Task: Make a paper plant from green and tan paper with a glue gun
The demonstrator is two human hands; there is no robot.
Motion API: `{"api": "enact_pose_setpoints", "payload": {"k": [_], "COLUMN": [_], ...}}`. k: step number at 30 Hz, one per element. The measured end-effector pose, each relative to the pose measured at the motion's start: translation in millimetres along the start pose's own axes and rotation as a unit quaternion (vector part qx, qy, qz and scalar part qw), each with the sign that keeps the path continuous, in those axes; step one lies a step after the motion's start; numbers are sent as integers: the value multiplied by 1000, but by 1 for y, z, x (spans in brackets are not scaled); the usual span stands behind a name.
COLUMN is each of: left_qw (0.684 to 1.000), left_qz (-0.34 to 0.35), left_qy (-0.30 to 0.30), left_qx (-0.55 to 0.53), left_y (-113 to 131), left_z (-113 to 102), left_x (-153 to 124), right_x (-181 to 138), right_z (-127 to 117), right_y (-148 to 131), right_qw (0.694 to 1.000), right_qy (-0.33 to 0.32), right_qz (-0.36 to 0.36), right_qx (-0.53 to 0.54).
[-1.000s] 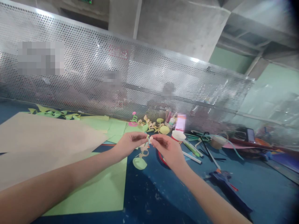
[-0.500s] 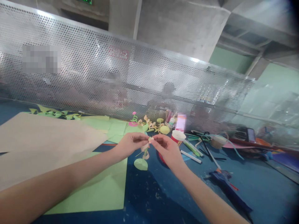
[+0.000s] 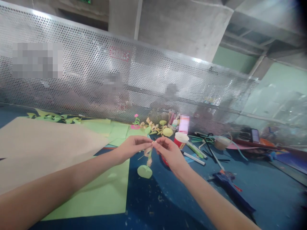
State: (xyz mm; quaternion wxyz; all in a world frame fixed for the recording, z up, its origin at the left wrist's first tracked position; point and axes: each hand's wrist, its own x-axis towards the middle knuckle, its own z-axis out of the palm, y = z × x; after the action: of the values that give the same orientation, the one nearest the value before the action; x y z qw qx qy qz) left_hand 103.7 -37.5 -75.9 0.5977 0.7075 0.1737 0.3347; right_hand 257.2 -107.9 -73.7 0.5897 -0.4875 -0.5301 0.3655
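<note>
Fingertips of my left hand [image 3: 134,147] and my right hand [image 3: 169,153] meet at mid-view, both pinched on a small pale paper piece [image 3: 154,142] that is mostly hidden by the fingers. Just below them is a paper plant [image 3: 150,158] with a green stem and peach curled strips. A round light green paper disc [image 3: 145,172] forms its bottom end. I cannot tell whether the pale piece is joined to the plant. Behind my right hand, partly covered, lies a red round object [image 3: 165,160].
Green sheets [image 3: 107,191] and a large beige sheet [image 3: 48,134] cover the left. A red and white paper cup [image 3: 181,140], markers [image 3: 194,158] and a blue glue gun [image 3: 233,188] lie right. Small paper crafts [image 3: 136,121] stand before a perforated metal screen [image 3: 83,64].
Both hands stay pinched together with only slight finger movement. The green disc shows tilted a little differently. The whole view has shifted slightly.
</note>
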Motion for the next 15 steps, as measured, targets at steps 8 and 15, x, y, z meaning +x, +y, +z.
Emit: {"api": "enact_pose_setpoints", "payload": {"k": [8,15], "left_qw": [1000,1000], "left_qz": [0,13], "left_qy": [11,-7], "left_qx": [-7,-16], "left_y": [-2,0], "left_z": [-2,-1], "left_x": [1,1], "right_x": [-1,-2], "right_z": [-3,-3], "right_y": [-2,-6], "right_qw": [998,997], "right_qy": [-13,-9], "right_qz": [43,51], "right_qx": [39,57]}}
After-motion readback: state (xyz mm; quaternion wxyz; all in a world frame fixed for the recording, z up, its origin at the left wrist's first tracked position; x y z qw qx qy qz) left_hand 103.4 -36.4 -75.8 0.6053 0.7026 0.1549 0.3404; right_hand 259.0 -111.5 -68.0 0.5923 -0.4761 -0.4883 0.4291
